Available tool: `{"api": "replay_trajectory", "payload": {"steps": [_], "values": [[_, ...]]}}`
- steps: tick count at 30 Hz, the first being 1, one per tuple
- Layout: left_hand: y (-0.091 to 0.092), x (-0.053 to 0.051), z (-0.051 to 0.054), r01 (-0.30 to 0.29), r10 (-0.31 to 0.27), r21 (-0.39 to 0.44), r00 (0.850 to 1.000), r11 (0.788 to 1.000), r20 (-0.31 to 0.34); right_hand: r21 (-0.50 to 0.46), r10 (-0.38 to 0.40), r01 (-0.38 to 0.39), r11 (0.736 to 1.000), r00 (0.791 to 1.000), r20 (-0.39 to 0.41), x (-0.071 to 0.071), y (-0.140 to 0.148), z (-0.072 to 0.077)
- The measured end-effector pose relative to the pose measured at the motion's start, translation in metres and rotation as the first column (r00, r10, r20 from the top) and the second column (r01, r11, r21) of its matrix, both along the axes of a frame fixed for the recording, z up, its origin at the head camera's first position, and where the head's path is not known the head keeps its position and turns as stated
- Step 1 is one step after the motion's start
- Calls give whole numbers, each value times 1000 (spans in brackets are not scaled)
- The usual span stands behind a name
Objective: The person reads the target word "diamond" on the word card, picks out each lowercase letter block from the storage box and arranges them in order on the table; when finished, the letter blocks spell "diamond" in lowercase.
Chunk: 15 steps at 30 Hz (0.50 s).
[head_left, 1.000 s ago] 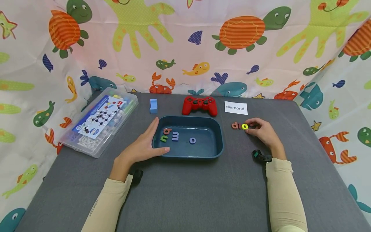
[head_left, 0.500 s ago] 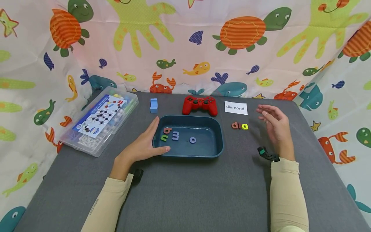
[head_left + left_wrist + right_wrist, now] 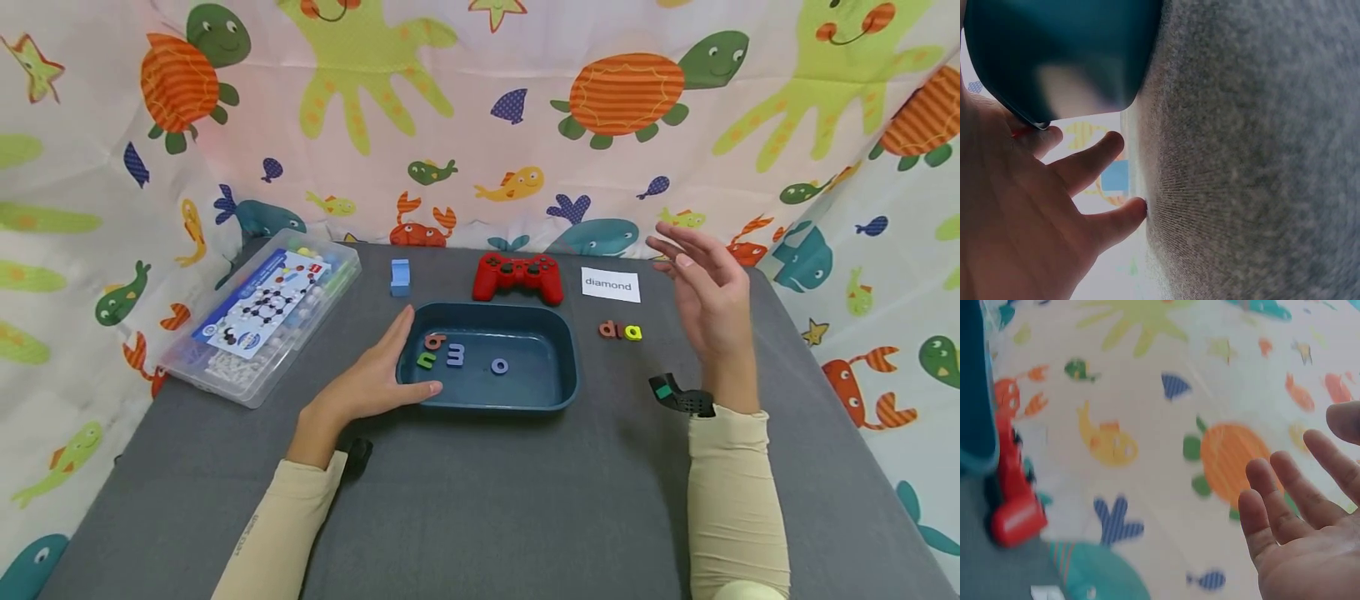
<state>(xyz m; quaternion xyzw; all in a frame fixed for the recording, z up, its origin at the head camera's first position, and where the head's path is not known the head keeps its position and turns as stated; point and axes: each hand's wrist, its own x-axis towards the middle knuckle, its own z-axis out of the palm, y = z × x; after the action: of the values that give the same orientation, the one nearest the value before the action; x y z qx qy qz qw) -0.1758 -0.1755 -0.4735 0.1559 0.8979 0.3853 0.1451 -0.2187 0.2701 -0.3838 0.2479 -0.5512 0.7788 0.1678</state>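
Nearest, a person's two cream sleeves [image 3: 738,500] reach in over a grey table [image 3: 487,517]; the left hand [image 3: 375,371] rests against the left end of a dark blue tray [image 3: 536,367], fingers straight and spread, thumb lying across the near rim, not curled round it; inside the tray, toward its left end, lie a purple m [image 3: 455,357], a green n [image 3: 426,361] and an orange-brown letter [image 3: 432,342] that looks like a turned d; a purple o [image 3: 492,367] lies apart, nearer the middle.

Right of the tray, an orange-brown d [image 3: 605,330], an orange-brown i [image 3: 619,331] and a yellow a [image 3: 633,333] sit in a close row on the table; beyond and to their right the right hand [image 3: 716,304] is raised, fingers loosely extended, holding nothing.

Just beyond the row, a white card [image 3: 611,285] reads "diamond"; the row matches its first three letters, so the spelling seems nearly half laid out, with the tray's m, o, n and likely d left to place.

Farther back are a red game controller [image 3: 517,278], a blue block [image 3: 401,277] and, far left, a clear plastic case [image 3: 262,317]; behind everything hangs a sea-creature curtain [image 3: 480,125].
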Motion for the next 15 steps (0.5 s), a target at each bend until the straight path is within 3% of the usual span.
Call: {"api": "replay_trajectory", "payload": {"steps": [5, 15], "values": [[-1, 0, 0, 4, -4, 12, 1000, 1000, -3, 49, 117, -113, 992, 990, -74, -7, -31, 13], [-1, 2, 2, -3, 3, 8, 1000, 1000, -6, 165, 257, -240, 957, 963, -88, -24, -87, 19]]}}
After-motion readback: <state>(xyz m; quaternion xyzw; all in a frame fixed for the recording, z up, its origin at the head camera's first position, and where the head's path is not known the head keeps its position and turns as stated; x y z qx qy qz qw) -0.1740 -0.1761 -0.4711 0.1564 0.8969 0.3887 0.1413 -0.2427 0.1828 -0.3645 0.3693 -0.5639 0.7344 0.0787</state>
